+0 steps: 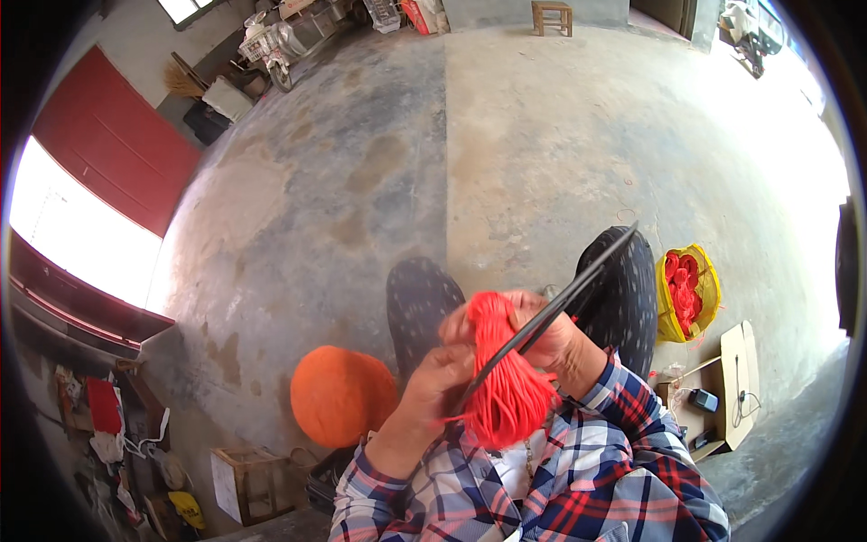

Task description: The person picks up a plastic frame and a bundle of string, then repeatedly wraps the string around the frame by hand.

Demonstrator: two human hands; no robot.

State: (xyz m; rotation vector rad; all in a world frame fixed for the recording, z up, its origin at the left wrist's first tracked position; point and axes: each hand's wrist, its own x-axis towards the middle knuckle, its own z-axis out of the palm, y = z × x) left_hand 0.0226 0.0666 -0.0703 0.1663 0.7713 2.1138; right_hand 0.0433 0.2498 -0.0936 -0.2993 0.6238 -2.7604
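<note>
A thick hank of red cord [510, 397] hangs in front of my chest, its strands looped over at the top and spreading out below. My left hand [438, 375] is closed at the hank's left edge, fingers bent against the strands. From the right, my right hand [551, 341] grips the upper part, with some fingers hidden behind the cord. A long, dark, pointed pair of bars [578, 287] slants across the hank, up over my right knee; what it is I cannot make out. Both hands are slightly blurred.
An orange round seat [341, 396] stands by my left side. To the right are a yellow bag [713, 294] with red cord bundles and an open cardboard box [739, 388] holding a small dark device [703, 400]. A wooden-framed box [248, 488] sits lower left; a stool [552, 18] stands far off.
</note>
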